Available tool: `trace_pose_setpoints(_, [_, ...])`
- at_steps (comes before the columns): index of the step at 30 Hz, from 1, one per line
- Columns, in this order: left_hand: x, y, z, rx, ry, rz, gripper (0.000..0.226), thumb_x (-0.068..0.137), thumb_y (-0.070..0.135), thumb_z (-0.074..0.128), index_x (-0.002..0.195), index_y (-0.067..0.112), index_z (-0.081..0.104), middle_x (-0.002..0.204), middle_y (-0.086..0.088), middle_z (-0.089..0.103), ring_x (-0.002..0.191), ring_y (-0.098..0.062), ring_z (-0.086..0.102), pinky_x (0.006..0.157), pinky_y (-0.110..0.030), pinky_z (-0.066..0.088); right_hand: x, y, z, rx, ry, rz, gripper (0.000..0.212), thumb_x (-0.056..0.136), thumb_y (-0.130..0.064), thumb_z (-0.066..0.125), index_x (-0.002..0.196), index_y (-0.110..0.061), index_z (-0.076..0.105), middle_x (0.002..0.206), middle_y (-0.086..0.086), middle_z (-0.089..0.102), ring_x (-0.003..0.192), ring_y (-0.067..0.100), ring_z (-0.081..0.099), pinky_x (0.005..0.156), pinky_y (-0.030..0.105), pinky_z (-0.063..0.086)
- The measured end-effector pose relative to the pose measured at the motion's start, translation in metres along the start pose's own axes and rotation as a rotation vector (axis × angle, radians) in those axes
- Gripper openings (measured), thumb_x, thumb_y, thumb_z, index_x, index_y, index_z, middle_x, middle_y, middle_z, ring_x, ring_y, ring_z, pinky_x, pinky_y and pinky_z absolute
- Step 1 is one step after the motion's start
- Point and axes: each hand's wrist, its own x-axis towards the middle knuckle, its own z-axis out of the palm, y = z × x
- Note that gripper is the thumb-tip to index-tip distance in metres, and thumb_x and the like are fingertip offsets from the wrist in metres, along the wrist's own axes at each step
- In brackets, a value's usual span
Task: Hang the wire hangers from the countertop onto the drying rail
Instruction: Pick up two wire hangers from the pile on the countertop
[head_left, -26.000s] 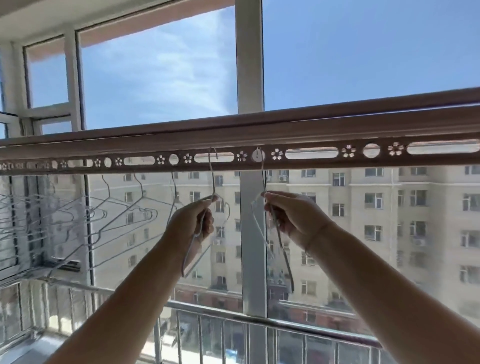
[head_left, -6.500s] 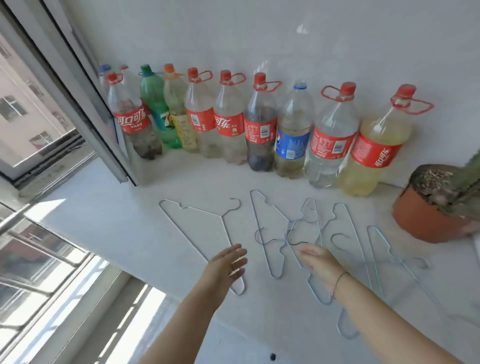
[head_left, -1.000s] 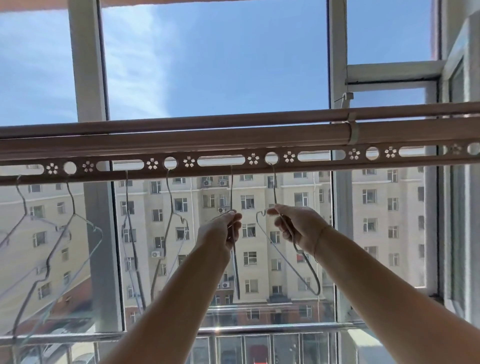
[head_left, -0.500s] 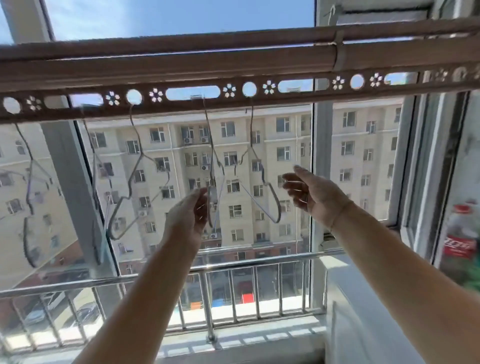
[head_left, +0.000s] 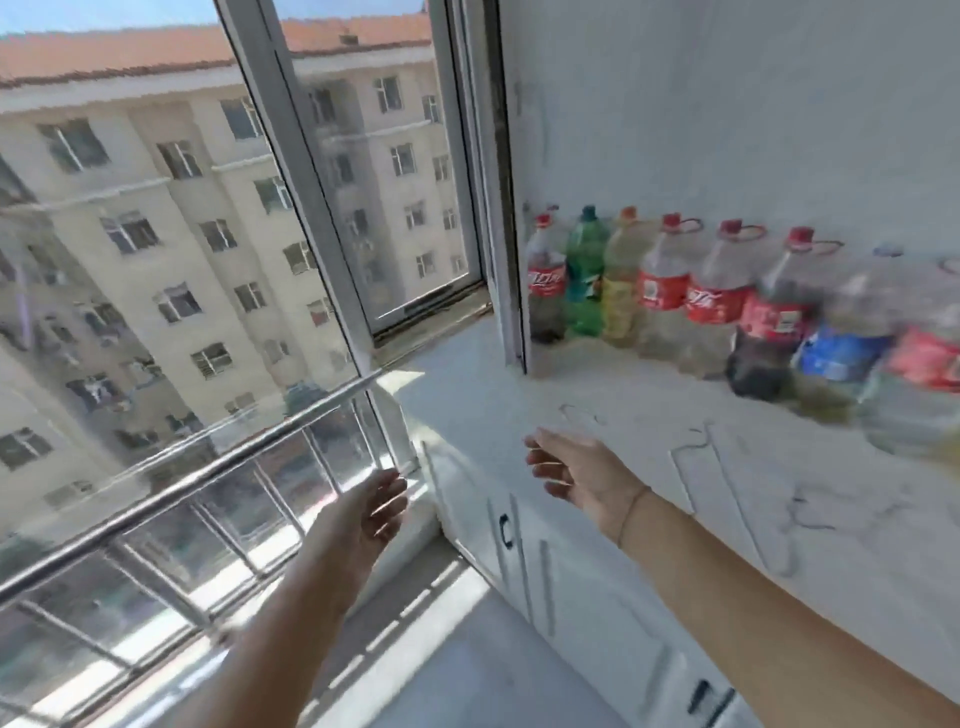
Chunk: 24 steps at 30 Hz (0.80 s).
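Note:
Thin wire hangers (head_left: 727, 483) lie flat on the white countertop (head_left: 649, 395) at the right, blurred by motion. My right hand (head_left: 576, 473) hovers open over the counter's near left corner, just short of the hangers, holding nothing. My left hand (head_left: 371, 512) is open and empty lower left, over the gap between the counter and the window railing. The drying rail is out of view.
A row of plastic drink bottles (head_left: 717, 296) stands along the white wall at the back of the counter. A metal railing (head_left: 208, 467) runs across the window at left. An open window sash (head_left: 498, 182) stands at the counter's left end. White cabinet doors (head_left: 571, 587) sit below the counter.
Both hands have let go of the hangers left hooked on the rail and dropped down. The view has swung right and down from the rail to the countertop.

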Motion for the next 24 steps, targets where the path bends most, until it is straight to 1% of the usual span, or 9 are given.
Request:
trace_pose_setpoints(3, [0.018, -0.032, 0.061, 0.082, -0.094, -0.102, 0.013, 0.093, 0.018, 0.053, 0.088, 0.012, 0.063, 0.068, 0.002, 0.069, 0.058, -0.008, 0.061, 0.061, -0.02, 0.04, -0.008, 0.021, -0.063, 0.051, 0.147, 0.05, 0.015, 0.09, -0.027, 0.056, 0.081, -0.016, 0.061, 0.071, -0.002, 0.06, 0.061, 0.009, 0.055, 0.056, 0.019, 0.04])
trace_pose_setpoints(7, [0.041, -0.076, 0.136, 0.152, -0.22, -0.211, 0.01, 0.091, 0.018, 0.057, 0.093, 0.011, 0.063, 0.081, -0.003, 0.067, 0.073, -0.014, 0.06, 0.067, -0.023, 0.043, -0.022, 0.039, -0.147, 0.133, 0.342, 0.095, 0.016, 0.091, -0.022, 0.054, 0.079, -0.014, 0.059, 0.072, 0.003, 0.058, 0.065, 0.013, 0.055, 0.056, 0.021, 0.042])
trace_pose_setpoints(11, [0.059, -0.119, 0.201, 0.184, -0.294, -0.325, 0.01, 0.091, 0.016, 0.058, 0.092, 0.007, 0.064, 0.082, -0.007, 0.067, 0.072, -0.018, 0.06, 0.067, -0.024, 0.047, -0.03, 0.052, -0.229, 0.172, 0.506, 0.16, 0.017, 0.092, -0.023, 0.052, 0.079, -0.015, 0.058, 0.08, 0.004, 0.059, 0.074, 0.015, 0.057, 0.066, 0.026, 0.043])
trace_pose_setpoints(14, [0.068, -0.149, 0.243, 0.204, -0.31, -0.399, 0.009, 0.091, 0.013, 0.058, 0.086, 0.007, 0.063, 0.075, -0.006, 0.067, 0.067, -0.017, 0.06, 0.066, -0.024, 0.046, -0.026, 0.061, -0.28, 0.212, 0.586, 0.2, 0.019, 0.093, -0.025, 0.049, 0.079, -0.014, 0.056, 0.084, 0.006, 0.058, 0.076, 0.014, 0.056, 0.068, 0.025, 0.041])
trace_pose_setpoints(16, [0.076, -0.166, 0.264, 0.211, -0.306, -0.438, 0.011, 0.092, 0.015, 0.057, 0.085, 0.008, 0.062, 0.072, -0.005, 0.068, 0.067, -0.016, 0.06, 0.065, -0.024, 0.046, -0.017, 0.066, -0.308, 0.223, 0.619, 0.228, 0.02, 0.094, -0.027, 0.048, 0.081, -0.015, 0.056, 0.097, 0.009, 0.058, 0.079, 0.014, 0.056, 0.068, 0.024, 0.039])
trace_pose_setpoints(18, [0.083, -0.181, 0.279, 0.205, -0.285, -0.464, 0.013, 0.093, 0.016, 0.055, 0.084, 0.008, 0.061, 0.078, -0.006, 0.066, 0.07, -0.017, 0.059, 0.066, -0.024, 0.045, -0.004, 0.07, -0.331, 0.225, 0.641, 0.26, 0.018, 0.094, -0.029, 0.048, 0.089, -0.013, 0.057, 0.118, 0.015, 0.057, 0.097, 0.02, 0.057, 0.07, 0.024, 0.039])
trace_pose_setpoints(20, [0.091, -0.193, 0.291, 0.198, -0.253, -0.478, 0.014, 0.093, 0.016, 0.055, 0.084, 0.008, 0.061, 0.084, -0.009, 0.064, 0.073, -0.019, 0.058, 0.068, -0.025, 0.045, 0.011, 0.073, -0.35, 0.249, 0.644, 0.284, 0.023, 0.094, -0.031, 0.047, 0.102, -0.012, 0.055, 0.134, 0.017, 0.05, 0.108, 0.021, 0.052, 0.079, 0.029, 0.042])
trace_pose_setpoints(22, [0.098, -0.202, 0.299, 0.197, -0.231, -0.486, 0.013, 0.093, 0.015, 0.055, 0.085, 0.007, 0.061, 0.086, -0.01, 0.063, 0.074, -0.02, 0.058, 0.069, -0.026, 0.045, 0.026, 0.075, -0.362, 0.266, 0.629, 0.299, 0.036, 0.094, -0.032, 0.046, 0.117, -0.006, 0.053, 0.138, 0.016, 0.047, 0.11, 0.021, 0.049, 0.089, 0.032, 0.041])
trace_pose_setpoints(24, [0.109, -0.208, 0.306, 0.2, -0.214, -0.493, 0.012, 0.093, 0.015, 0.055, 0.086, 0.007, 0.061, 0.087, -0.01, 0.063, 0.075, -0.021, 0.058, 0.07, -0.027, 0.046, 0.038, 0.074, -0.367, 0.28, 0.619, 0.319, 0.045, 0.095, -0.032, 0.044, 0.128, -0.001, 0.047, 0.138, 0.016, 0.047, 0.125, 0.031, 0.047, 0.095, 0.035, 0.042])
